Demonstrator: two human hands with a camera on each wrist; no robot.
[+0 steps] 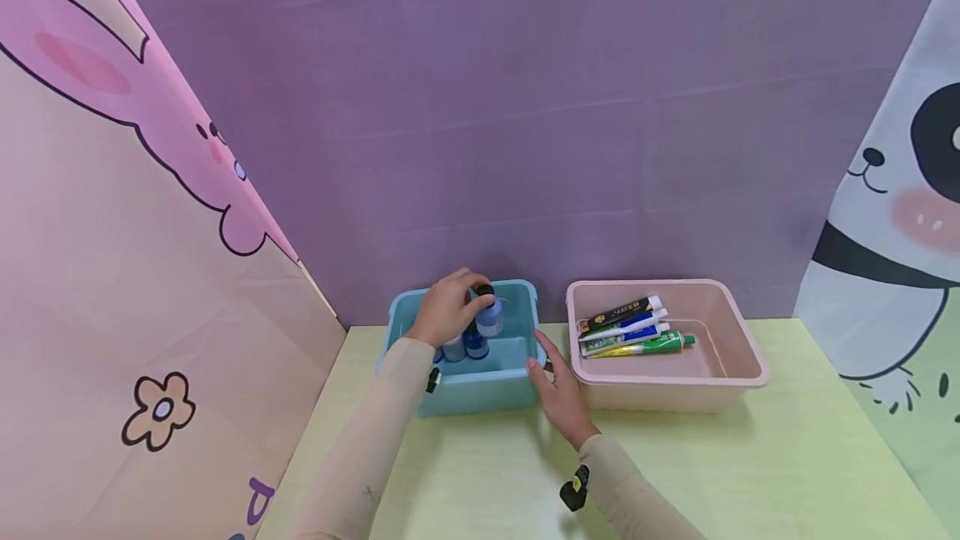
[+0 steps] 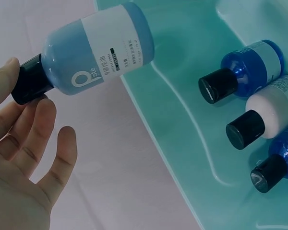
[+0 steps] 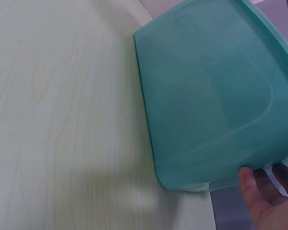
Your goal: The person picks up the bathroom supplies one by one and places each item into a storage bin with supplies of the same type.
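Observation:
My left hand [image 1: 447, 307] pinches the black cap of a light blue bottle [image 1: 490, 320] with a white label, holding it over the teal bin [image 1: 480, 390]. In the left wrist view, the bottle [image 2: 98, 50] tilts with its cap between thumb and fingers. Below it in the bin are a dark blue bottle [image 2: 253, 67], a white bottle [image 2: 273, 110] and another dark blue bottle [image 2: 284, 146], all black-capped. My right hand [image 1: 562, 398] grips the bin's front right corner. Its thumb lies against the corner in the right wrist view, its fingers at the side.
To the right stands a pink bin [image 1: 667, 394] with several toothpaste-like tubes [image 1: 622, 327] in its left half. Both bins rest on a light wooden table [image 1: 795, 457]. A purple cloth [image 1: 525, 107] hangs behind, with printed panels on either side.

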